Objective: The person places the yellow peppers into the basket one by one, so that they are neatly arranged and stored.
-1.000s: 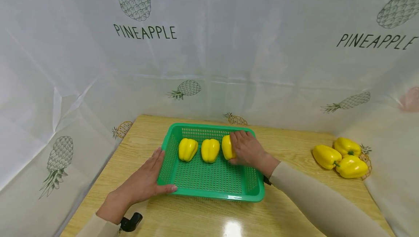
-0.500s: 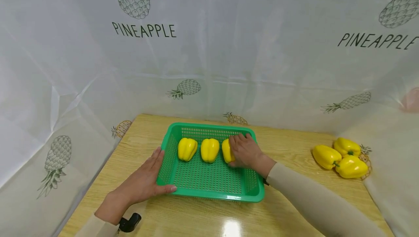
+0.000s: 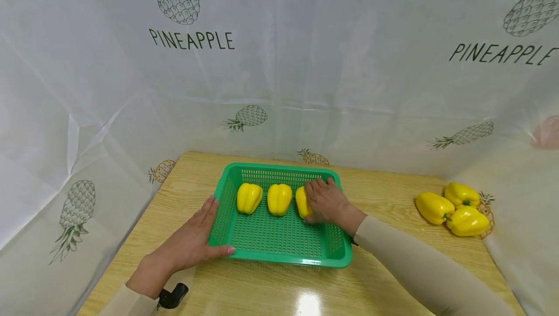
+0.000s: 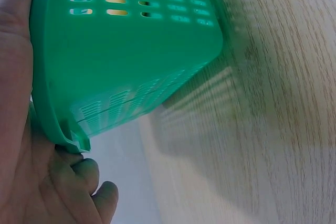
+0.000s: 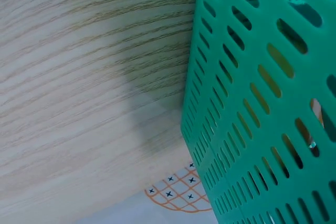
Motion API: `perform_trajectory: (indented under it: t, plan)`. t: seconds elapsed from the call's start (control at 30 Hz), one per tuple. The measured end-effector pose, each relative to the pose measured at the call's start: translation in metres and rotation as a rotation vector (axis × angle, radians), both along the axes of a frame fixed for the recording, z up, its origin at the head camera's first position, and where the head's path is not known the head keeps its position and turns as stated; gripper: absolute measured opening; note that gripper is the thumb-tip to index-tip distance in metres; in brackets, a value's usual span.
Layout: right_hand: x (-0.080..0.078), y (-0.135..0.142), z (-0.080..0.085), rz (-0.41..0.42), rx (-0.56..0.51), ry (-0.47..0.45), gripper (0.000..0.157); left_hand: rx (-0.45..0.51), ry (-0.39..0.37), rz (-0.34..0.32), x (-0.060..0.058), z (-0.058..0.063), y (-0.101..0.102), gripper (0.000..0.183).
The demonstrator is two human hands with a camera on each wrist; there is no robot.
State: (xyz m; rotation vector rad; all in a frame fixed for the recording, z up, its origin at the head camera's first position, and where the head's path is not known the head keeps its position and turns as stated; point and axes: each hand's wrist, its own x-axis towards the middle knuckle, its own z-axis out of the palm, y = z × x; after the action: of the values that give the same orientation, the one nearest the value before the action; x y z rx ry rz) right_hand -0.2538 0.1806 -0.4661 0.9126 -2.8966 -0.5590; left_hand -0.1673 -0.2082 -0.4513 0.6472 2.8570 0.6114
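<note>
In the head view a green plastic basket (image 3: 279,243) with slotted walls stands on the wooden table. My left hand (image 3: 188,243) rests against its near left corner, fingers straight along the left rim, thumb on the front rim. The left wrist view shows that hand (image 4: 37,166) touching the rim (image 4: 44,93). Inside, my right hand (image 3: 327,203) grips a yellow bell pepper (image 3: 302,203), partly hidden by the fingers. Two more yellow bell peppers, a left one (image 3: 250,198) and a middle one (image 3: 279,199), lie beside it in a row. From the right wrist, only the basket's outer wall (image 5: 262,103) shows; the hand is hidden.
Three yellow bell peppers (image 3: 467,221) lie together at the table's right side. A white curtain (image 3: 305,63) printed with pineapples hangs behind and along the sides of the wooden table (image 3: 384,194).
My right hand has settled slightly lower and to the left around the right pepper in the basket. The left hand and the other peppers stay in place.
</note>
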Motion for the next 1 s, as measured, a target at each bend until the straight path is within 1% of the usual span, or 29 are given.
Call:
perform_trajectory:
  t: [0.17,0.27,0.47,0.63,1.0]
  plan:
    - [-0.0002,-0.0002,-0.0007,-0.017,0.016,-0.04,0.101,0.001,-0.006,0.002,-0.0006,-0.0013,-0.0003,0.129]
    - [0.0,-0.0001,-0.0009,-0.015,0.016,-0.029,0.099,0.002,-0.01,0.005,-0.0008,-0.001,-0.0002,0.129]
    - [0.0005,-0.0002,-0.0011,-0.004,-0.017,0.01,0.094,0.001,-0.018,0.01,-0.0008,0.0004,-0.0005,0.129]
    - [0.0008,-0.0004,-0.0011,0.002,-0.008,0.028,0.096,0.0,-0.012,0.007,-0.0006,0.0001,-0.0007,0.129]
    - [0.0007,-0.0005,-0.0016,-0.009,-0.025,0.014,0.103,0.005,-0.006,0.007,0.0014,0.0015,0.0,0.129]
